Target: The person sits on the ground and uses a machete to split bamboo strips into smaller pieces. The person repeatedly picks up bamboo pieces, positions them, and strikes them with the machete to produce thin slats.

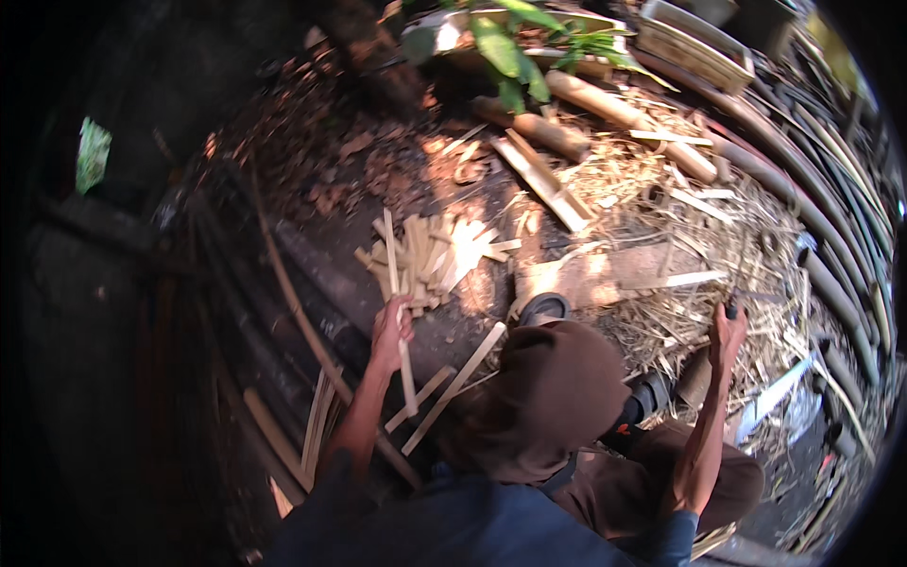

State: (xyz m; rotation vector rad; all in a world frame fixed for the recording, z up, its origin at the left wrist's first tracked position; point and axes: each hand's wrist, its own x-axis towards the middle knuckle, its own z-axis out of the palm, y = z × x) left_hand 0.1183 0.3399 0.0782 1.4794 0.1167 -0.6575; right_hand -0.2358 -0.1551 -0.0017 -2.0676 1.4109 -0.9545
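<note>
My left hand (pixel 390 333) is closed around the middle of a long, thin bamboo strip (pixel 391 253), which stands nearly upright in the picture. Just beyond it lies a heap of short split bamboo pieces (pixel 430 250), partly in bright sun. Out to the right, my right hand (pixel 727 333) is wrapped round the dark handle of a knife (pixel 753 297); its blade is hard to make out against the shavings. Two loose bamboo strips (pixel 456 386) lie beside my bent knee, near the left hand.
Bamboo shavings (pixel 661 350) cover the ground at right, around a flat wooden board (pixel 605 274). Beyond are a split bamboo half (pixel 543 180), a thick bamboo pole (pixel 631 123) and a pale plastic trough (pixel 694 47). Long poles (pixel 283 255) lie along the left.
</note>
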